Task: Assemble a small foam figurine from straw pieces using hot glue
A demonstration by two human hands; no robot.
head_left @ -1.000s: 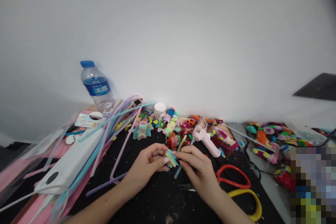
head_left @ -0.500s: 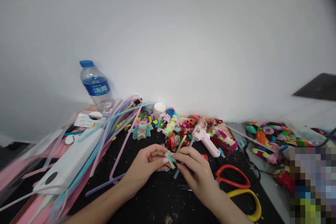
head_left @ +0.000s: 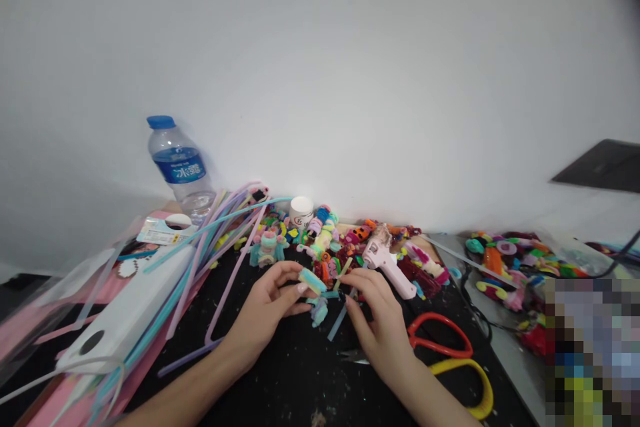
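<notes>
My left hand (head_left: 273, 300) pinches a small fuzzy pipe-cleaner piece (head_left: 313, 281), banded in pale yellow and light blue, between thumb and fingers. A fluffy blue tuft (head_left: 319, 313) sits just below it; I cannot tell whether the two are joined. Close by on the right, my right hand (head_left: 376, 310) has thumb and forefinger apart, near a blue end of the piece. Under that hand runs a pale blue strip (head_left: 337, 324), and a yellow strip (head_left: 343, 271) lies by its forefinger. Scissors (head_left: 443, 333) with red and yellow handles lie partly beneath the right wrist.
A pink glue gun (head_left: 393, 269) rests behind my right hand. Fuzzy figures, one a blue-winged doll (head_left: 268, 248), line the wall beside a white cup (head_left: 302, 211). Left are long pipe cleaners (head_left: 200, 247), a white box (head_left: 130, 307) and a water bottle (head_left: 179, 170). Colourful crafts (head_left: 505, 253) lie right.
The banded piece has risen slightly and turned in my left hand, showing its yellow and blue stripes. My right fingers have parted and drawn back a little from it.
</notes>
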